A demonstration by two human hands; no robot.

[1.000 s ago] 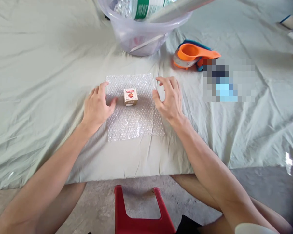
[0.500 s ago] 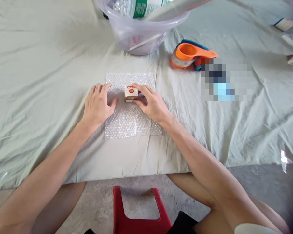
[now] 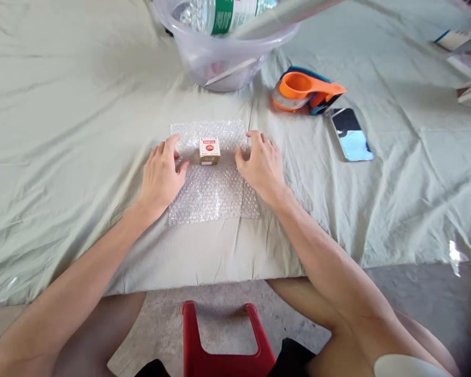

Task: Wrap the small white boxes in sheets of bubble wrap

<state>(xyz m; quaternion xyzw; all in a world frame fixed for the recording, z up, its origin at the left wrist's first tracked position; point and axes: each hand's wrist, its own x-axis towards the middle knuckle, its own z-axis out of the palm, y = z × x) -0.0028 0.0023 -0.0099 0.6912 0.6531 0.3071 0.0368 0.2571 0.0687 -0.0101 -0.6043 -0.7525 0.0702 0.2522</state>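
A small white and gold box with a red print stands on a sheet of bubble wrap, near the sheet's far part. My left hand rests at the sheet's left edge, fingers apart and holding nothing. On the other side, my right hand is at the sheet's right edge, thumb and fingers spread, with a gap between it and the box. Neither hand touches the box.
Beyond the wrap stands a translucent basin with a green-labelled bottle in it. An orange tape dispenser and a phone lie to the right. A red stool is below the cloth-covered table.
My right hand has let go of the box and moved right, to the edge of the wrap. My left hand has shifted slightly right. The box stays on the wrap.
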